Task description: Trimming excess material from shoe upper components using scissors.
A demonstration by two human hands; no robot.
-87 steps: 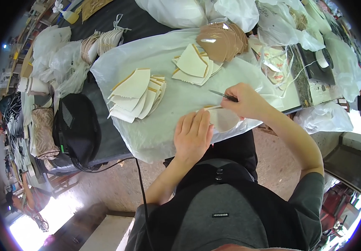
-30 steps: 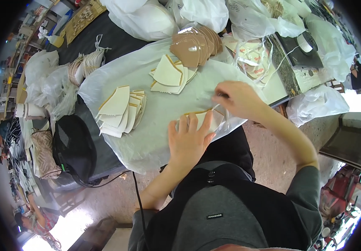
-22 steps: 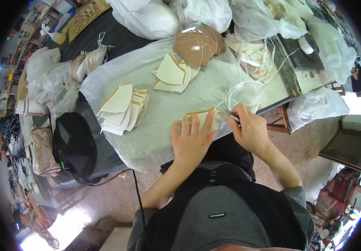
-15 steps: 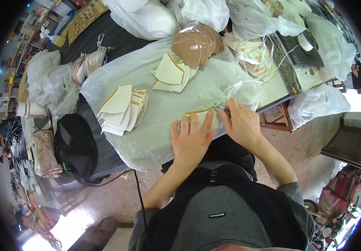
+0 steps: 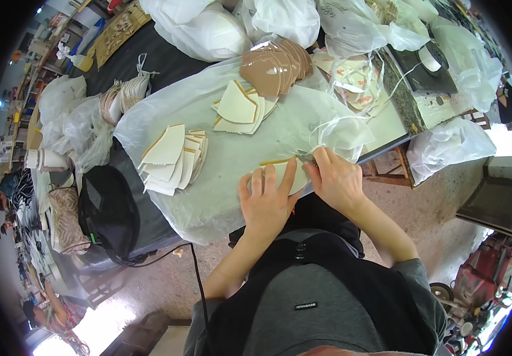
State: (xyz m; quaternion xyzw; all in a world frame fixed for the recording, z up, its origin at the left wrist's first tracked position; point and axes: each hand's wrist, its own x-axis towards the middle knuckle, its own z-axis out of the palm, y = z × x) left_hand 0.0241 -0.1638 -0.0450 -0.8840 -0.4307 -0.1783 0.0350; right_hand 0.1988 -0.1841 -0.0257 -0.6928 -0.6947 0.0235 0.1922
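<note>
A white curved piece (image 5: 298, 180) with a tan strip along its far edge lies on the plastic sheet (image 5: 223, 157) at the table's near side. My left hand (image 5: 265, 202) presses it down with fingers spread flat. At the piece's right end, my right hand (image 5: 339, 179) is closed in a pinch. Something small and dark shows at its fingertips, too hidden to name. Similar white pieces with tan edges are fanned in a stack (image 5: 167, 148) to the left. A smaller stack (image 5: 237, 105) sits farther back, beside a pile of shiny brown pieces (image 5: 269, 68).
White plastic bags (image 5: 282, 24) crowd the table's far side. A black mesh-sided bag (image 5: 107, 202) and tied bundles (image 5: 132, 90) sit to the left. A white cord runs from a spool (image 5: 429, 58) at the far right. A wooden stool (image 5: 393, 169) stands beyond the right edge.
Both hands have shifted slightly left in the view, my right hand closer to the left one. More of the white piece shows between them. The stacks stay as they were.
</note>
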